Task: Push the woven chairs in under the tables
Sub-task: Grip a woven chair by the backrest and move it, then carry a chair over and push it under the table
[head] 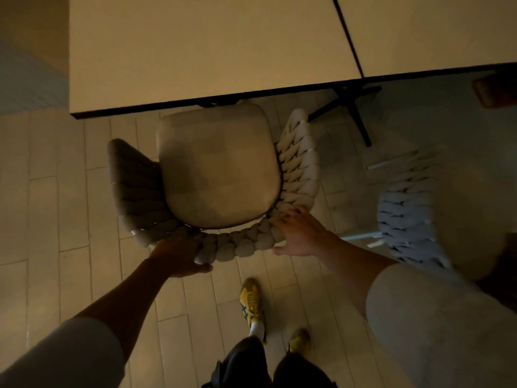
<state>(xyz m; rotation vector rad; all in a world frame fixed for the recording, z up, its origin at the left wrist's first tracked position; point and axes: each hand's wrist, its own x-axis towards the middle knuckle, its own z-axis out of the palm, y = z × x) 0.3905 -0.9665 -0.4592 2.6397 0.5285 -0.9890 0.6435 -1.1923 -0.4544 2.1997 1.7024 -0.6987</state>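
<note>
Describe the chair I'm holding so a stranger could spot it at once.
Start at the left table. The beige-cushioned chair sits at its near edge. Unlike the second chair to its right, the left hand and right hand grip its woven back.

Yellow shoes (251,301) on tiled floor (56,191)

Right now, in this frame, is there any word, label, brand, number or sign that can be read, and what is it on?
No readable text anywhere in this view.
On the yellow sneaker: dark crossed stripes only, no letters.
On the pale square table top, the grey woven rope chair and the pale tiled floor: nothing printed.
</note>
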